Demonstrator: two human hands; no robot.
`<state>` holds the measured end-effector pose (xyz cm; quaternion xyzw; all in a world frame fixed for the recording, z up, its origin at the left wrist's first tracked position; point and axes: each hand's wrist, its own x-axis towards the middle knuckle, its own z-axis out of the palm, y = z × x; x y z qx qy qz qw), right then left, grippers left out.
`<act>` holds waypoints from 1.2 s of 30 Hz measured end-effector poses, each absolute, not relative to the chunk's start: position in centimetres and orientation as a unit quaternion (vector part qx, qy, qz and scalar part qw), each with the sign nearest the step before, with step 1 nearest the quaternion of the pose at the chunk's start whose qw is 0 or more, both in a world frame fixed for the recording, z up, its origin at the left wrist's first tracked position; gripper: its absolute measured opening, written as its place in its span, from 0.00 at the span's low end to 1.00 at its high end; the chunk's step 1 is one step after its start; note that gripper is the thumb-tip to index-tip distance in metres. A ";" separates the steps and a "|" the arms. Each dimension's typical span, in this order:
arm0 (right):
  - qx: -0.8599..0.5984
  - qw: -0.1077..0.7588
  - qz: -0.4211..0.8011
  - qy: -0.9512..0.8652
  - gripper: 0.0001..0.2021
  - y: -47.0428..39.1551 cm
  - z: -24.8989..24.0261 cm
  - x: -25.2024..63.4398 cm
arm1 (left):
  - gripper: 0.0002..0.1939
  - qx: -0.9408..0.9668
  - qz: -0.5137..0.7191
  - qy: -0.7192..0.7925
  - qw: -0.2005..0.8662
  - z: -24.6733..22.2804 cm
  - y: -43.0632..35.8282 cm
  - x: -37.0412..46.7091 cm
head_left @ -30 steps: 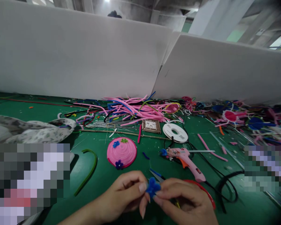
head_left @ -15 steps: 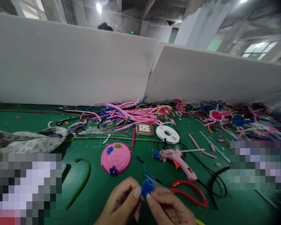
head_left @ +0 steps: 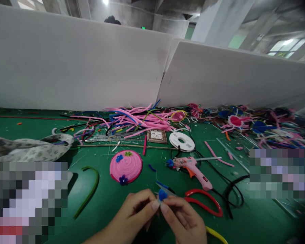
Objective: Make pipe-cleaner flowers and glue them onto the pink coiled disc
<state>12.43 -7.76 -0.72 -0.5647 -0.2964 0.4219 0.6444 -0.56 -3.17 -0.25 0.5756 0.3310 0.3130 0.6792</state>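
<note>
Over the table (head_left: 105, 193), left hand (head_left: 134, 211) opposite right hand (head_left: 185, 217), fingers (head_left: 178, 202) tight on blue tuft (head_left: 163, 195).

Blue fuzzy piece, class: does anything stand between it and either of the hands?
Nothing visible does: the left hand and right hand both hold the blue fuzzy piece at their fingertips. The red-handled scissors lie partly behind it, not in between.

Near six o'clock, left hand (head_left: 137, 211) and right hand (head_left: 185, 217) pinch thumb-to-finger, tips close together; left forearm (head_left: 106, 235) slants from seven.
</note>
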 end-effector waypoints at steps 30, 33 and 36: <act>-0.563 0.510 0.530 -0.378 0.15 -6.3 0.5 15.4 | 0.15 0.770 0.403 0.294 0.397 -0.7 -1.6 -2.2; -0.578 0.559 0.484 -0.346 0.15 -6.5 0.7 14.4 | 0.14 0.773 0.434 0.282 0.366 -0.8 -1.5 -2.3; -0.567 0.596 0.476 -0.313 0.17 -6.7 0.7 13.5 | 0.15 0.781 0.452 0.264 0.339 -0.9 -1.5 -2.3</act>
